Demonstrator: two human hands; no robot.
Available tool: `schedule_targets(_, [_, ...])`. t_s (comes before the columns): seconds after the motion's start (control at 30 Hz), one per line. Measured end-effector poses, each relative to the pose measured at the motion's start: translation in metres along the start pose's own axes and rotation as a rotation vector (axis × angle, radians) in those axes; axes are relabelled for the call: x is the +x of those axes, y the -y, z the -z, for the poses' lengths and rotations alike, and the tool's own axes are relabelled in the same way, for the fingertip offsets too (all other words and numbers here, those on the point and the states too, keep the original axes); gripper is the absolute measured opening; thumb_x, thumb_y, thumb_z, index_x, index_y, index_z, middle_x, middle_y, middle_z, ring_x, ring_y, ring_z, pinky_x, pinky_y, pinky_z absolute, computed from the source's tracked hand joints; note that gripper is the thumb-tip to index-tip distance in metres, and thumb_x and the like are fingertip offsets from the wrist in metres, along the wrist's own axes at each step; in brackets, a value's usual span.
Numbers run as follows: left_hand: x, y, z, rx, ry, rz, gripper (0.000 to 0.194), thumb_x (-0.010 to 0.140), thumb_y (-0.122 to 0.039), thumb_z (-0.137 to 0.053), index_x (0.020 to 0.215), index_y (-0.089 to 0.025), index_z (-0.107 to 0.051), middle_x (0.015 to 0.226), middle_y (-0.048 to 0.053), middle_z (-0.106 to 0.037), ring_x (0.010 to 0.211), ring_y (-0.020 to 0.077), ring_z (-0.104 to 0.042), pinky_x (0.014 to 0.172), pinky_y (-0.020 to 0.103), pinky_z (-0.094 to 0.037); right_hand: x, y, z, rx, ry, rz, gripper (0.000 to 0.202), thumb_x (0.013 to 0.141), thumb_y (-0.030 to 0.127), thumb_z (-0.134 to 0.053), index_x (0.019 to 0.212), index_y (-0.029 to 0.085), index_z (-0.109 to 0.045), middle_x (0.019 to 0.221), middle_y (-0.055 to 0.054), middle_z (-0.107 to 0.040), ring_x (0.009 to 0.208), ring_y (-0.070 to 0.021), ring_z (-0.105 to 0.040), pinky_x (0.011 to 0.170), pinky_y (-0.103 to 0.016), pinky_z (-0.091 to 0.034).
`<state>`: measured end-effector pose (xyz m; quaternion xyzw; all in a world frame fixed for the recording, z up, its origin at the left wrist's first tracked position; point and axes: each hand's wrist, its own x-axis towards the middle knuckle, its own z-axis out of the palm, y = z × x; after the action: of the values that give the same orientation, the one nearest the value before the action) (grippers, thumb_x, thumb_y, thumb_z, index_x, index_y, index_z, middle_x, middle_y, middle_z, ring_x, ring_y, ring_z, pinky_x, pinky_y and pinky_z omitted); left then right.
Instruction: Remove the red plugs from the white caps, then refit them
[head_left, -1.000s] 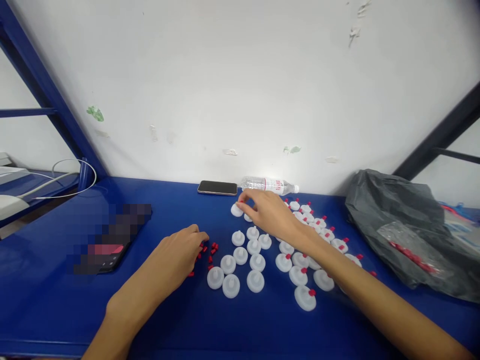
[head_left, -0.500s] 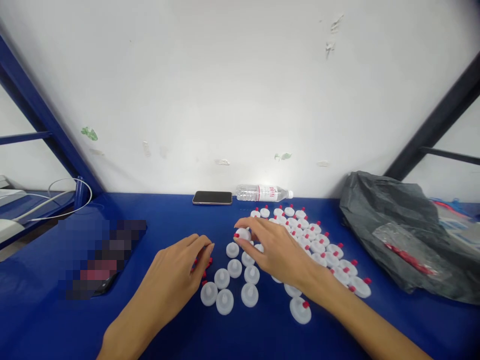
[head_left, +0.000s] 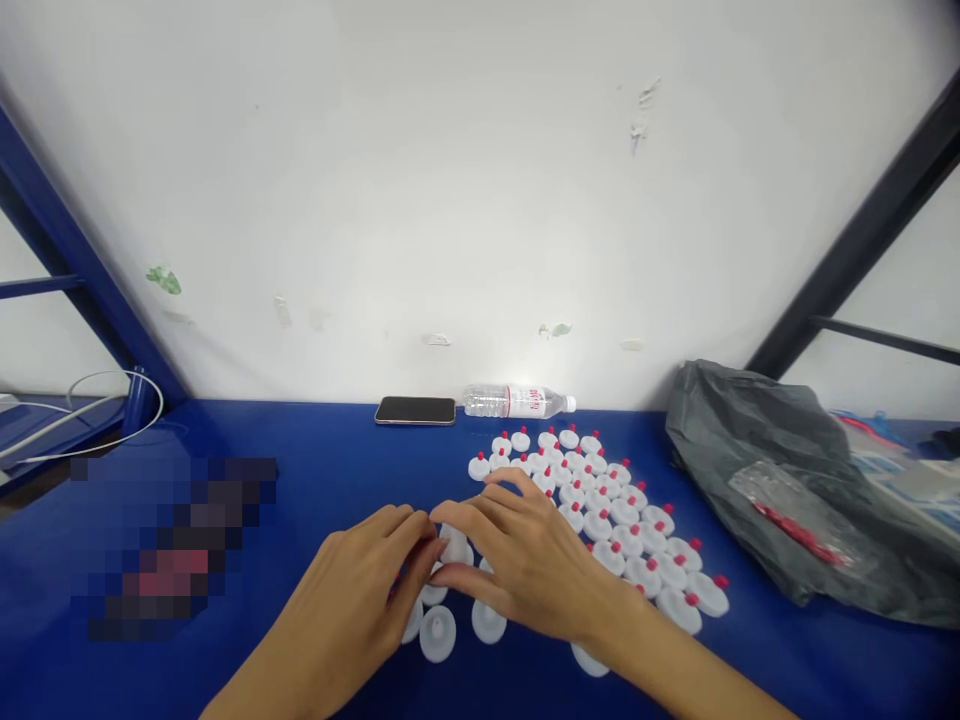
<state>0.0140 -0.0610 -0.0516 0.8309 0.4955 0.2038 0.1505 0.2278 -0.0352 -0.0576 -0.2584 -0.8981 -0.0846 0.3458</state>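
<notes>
My right hand (head_left: 517,555) curves its thumb and fingers around a translucent white suction cup (head_left: 454,545). My left hand (head_left: 382,570) meets it at the cup's left edge, thumb and fingertips pinched together; what they hold is hidden. Below the hands lie several plain suction cups (head_left: 437,634), each with a small central nub. A bit of a red piece (head_left: 394,588) shows behind my left fingers. Beyond my right hand spreads a group of suction cups with red knobs (head_left: 600,497), the leftmost being a knobbed cup (head_left: 478,466).
A phone (head_left: 415,410) and a plastic bottle (head_left: 517,401) lie along the wall on the blue table (head_left: 322,460). At right, a dark plastic bag (head_left: 720,470) carries a clear pouch of red pieces (head_left: 799,530). A blurred-out dark object (head_left: 187,550) lies at left.
The red-knobbed cup my right hand held now stands on the table at the group's left. That hand has come down and left onto a plain cup, meeting my left hand. The view has tilted slightly.
</notes>
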Motion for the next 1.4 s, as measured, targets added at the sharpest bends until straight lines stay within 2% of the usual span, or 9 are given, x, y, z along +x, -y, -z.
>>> schedule_targets(0.13, [0.001,0.001,0.002,-0.037,-0.029,-0.051,0.034,0.110,-0.038,-0.033,0.093,-0.025,-0.060,0.088,-0.001,-0.066,0.080,0.0187,-0.062,0.069,0.032,-0.040,-0.001,0.003,-0.001,0.128,0.032,-0.072,0.047,0.101,0.047,-0.064,0.135,0.018,-0.055,0.110,-0.004,-0.078,0.097,-0.0188,-0.072,0.112,-0.040,-0.034])
schedule_targets(0.33, [-0.002,-0.004,0.003,0.040,-0.073,-0.079,0.029,0.110,-0.032,-0.034,0.098,-0.025,-0.060,0.091,0.001,-0.066,0.081,0.0193,-0.060,0.068,0.032,-0.039,-0.002,0.004,0.000,0.143,0.015,-0.071,0.029,0.102,0.035,-0.064,0.127,0.019,-0.061,0.116,-0.005,-0.078,0.097,-0.0183,-0.073,0.109,-0.039,-0.038])
schedule_targets(0.47, [-0.004,-0.007,0.003,0.078,-0.167,-0.106,0.034,0.108,-0.030,-0.036,0.081,-0.023,-0.055,0.075,0.000,-0.061,0.068,0.0172,-0.054,0.061,0.031,-0.033,0.003,0.002,0.006,0.067,-0.008,-0.010,0.027,0.103,0.038,-0.063,0.123,0.020,-0.063,0.107,-0.002,-0.080,0.087,-0.0168,-0.072,0.112,-0.041,-0.036])
schedule_targets(0.73, [-0.007,-0.012,0.005,-0.292,-0.335,0.094,0.047,0.106,-0.045,-0.037,0.066,-0.022,-0.043,0.060,-0.005,-0.045,0.055,0.0122,-0.041,0.054,0.028,-0.031,0.006,-0.006,0.023,-0.259,-0.088,0.131,0.026,0.104,0.016,-0.054,0.128,0.023,-0.063,0.114,-0.001,-0.080,0.091,-0.0168,-0.074,0.116,-0.042,-0.033])
schedule_targets(0.9, [-0.005,0.023,0.037,-0.320,-0.457,0.313,0.051,0.102,-0.056,-0.037,0.062,-0.024,-0.036,0.055,-0.005,-0.038,0.053,0.0137,-0.037,0.054,0.029,-0.033,-0.008,-0.050,0.044,-0.309,-0.317,-0.239,0.022,0.101,0.026,-0.064,0.123,0.026,-0.064,0.109,-0.004,-0.081,0.087,-0.0218,-0.074,0.107,-0.047,-0.043])
schedule_targets(0.97, [-0.001,0.029,0.040,-0.229,-0.432,0.328,0.049,0.100,-0.056,-0.040,0.064,-0.023,-0.044,0.060,-0.004,-0.046,0.059,0.0155,-0.045,0.060,0.030,-0.036,-0.010,-0.059,0.044,-0.200,-0.304,-0.389,0.019,0.101,0.032,-0.063,0.118,0.025,-0.065,0.111,-0.005,-0.079,0.094,-0.0248,-0.072,0.102,-0.047,-0.046])
schedule_targets(1.07, [0.002,0.027,0.030,-0.044,-0.305,0.330,0.036,0.099,-0.049,-0.044,0.086,-0.024,-0.066,0.087,0.001,-0.067,0.084,0.0212,-0.062,0.078,0.034,-0.043,-0.010,-0.057,0.032,-0.091,-0.203,-0.422,0.013,0.101,0.034,-0.061,0.112,0.026,-0.065,0.109,-0.003,-0.077,0.100,-0.0256,-0.071,0.100,-0.047,-0.048])
schedule_targets(1.23, [0.001,0.027,0.016,0.165,-0.051,0.321,0.041,0.103,-0.034,-0.032,0.104,-0.026,-0.072,0.099,0.005,-0.067,0.089,0.0229,-0.065,0.079,0.037,-0.045,-0.010,-0.045,0.014,-0.042,-0.111,-0.351,0.005,0.099,0.029,-0.066,0.101,0.025,-0.068,0.118,-0.005,-0.074,0.111,-0.0256,-0.067,0.101,-0.046,-0.048])
schedule_targets(1.4, [-0.001,0.033,0.012,0.227,-0.035,0.328,0.038,0.102,-0.027,-0.034,0.099,-0.024,-0.071,0.100,0.007,-0.069,0.093,0.0270,-0.066,0.077,0.039,-0.045,-0.010,-0.041,0.010,-0.034,-0.057,-0.328,0.012,0.100,0.031,-0.065,0.103,0.024,-0.074,0.111,-0.009,-0.069,0.101,-0.0254,-0.065,0.090,-0.045,-0.051])
